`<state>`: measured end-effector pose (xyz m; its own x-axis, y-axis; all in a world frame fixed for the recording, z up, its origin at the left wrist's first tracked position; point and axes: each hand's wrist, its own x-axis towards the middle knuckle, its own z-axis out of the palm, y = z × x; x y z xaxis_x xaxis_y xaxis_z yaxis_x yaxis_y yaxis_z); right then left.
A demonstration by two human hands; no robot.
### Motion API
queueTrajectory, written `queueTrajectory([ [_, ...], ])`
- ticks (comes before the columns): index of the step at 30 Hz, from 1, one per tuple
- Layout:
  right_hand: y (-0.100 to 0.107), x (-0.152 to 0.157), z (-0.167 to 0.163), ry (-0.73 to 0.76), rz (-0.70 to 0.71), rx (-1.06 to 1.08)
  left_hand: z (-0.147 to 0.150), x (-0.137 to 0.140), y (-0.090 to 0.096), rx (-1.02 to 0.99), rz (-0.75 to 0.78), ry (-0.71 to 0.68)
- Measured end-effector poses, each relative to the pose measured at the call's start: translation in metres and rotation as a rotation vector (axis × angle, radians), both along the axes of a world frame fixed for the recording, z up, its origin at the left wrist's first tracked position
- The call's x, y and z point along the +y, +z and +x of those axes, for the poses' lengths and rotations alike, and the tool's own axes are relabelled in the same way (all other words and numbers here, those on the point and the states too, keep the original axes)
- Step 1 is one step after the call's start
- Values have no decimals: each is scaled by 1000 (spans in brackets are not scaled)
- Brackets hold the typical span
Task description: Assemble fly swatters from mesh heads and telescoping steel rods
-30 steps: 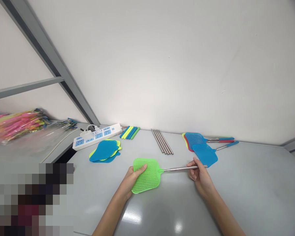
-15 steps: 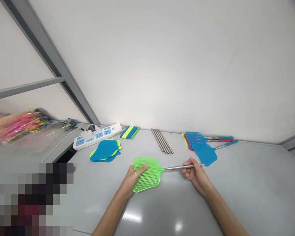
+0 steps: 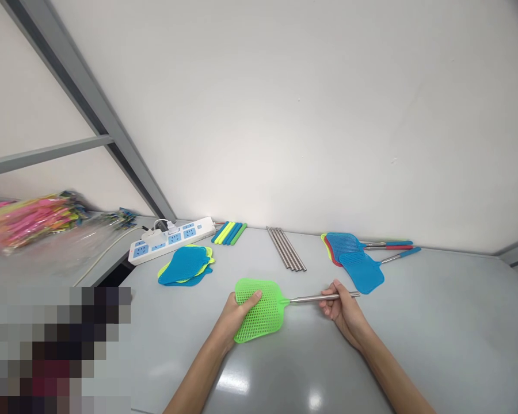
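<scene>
A green mesh fly swatter head (image 3: pixel 265 316) is gripped at its left edge by my left hand (image 3: pixel 237 316), thumb on top. A metal rod (image 3: pixel 308 298) meets the head's socket and runs to the right. My right hand (image 3: pixel 339 305) is closed around that rod near its far end, which sticks out bare past the fingers. Beyond my hands lie several loose metal rods (image 3: pixel 286 249) side by side. To the left, blue and yellow swatter heads (image 3: pixel 185 264) are stacked flat.
Coloured handle sleeves (image 3: pixel 229 233) lie beside a white power strip (image 3: pixel 172 238) with plugs in it. Fly swatters with coloured handles (image 3: pixel 362 270) are piled at the right. Bagged pink and yellow items (image 3: pixel 34 221) rest at far left, behind a grey metal frame (image 3: pixel 99 123).
Both hands hold nearly the same pose on the swatter head and rod. The whole view has shifted very slightly; the objects on the table have not visibly moved.
</scene>
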<state>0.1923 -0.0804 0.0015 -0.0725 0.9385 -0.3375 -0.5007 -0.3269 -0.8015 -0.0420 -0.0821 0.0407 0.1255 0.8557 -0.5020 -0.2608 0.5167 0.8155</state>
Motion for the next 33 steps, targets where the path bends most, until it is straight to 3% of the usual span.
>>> queueTrajectory([
  [9, -3, -1, -2, -35, 79, -44, -1, 3, -3, 48, 40, -42],
  [21, 1, -2, -5, -22, 80, 18, -7, 5, -15, -146, -6, 30],
  [28, -3, -1, -13, -123, 55, 123, -15, 8, -15, -484, 20, 272],
  [33, -2, -10, -19, -134, 66, 173, 27, -16, -26, -505, 174, 340],
])
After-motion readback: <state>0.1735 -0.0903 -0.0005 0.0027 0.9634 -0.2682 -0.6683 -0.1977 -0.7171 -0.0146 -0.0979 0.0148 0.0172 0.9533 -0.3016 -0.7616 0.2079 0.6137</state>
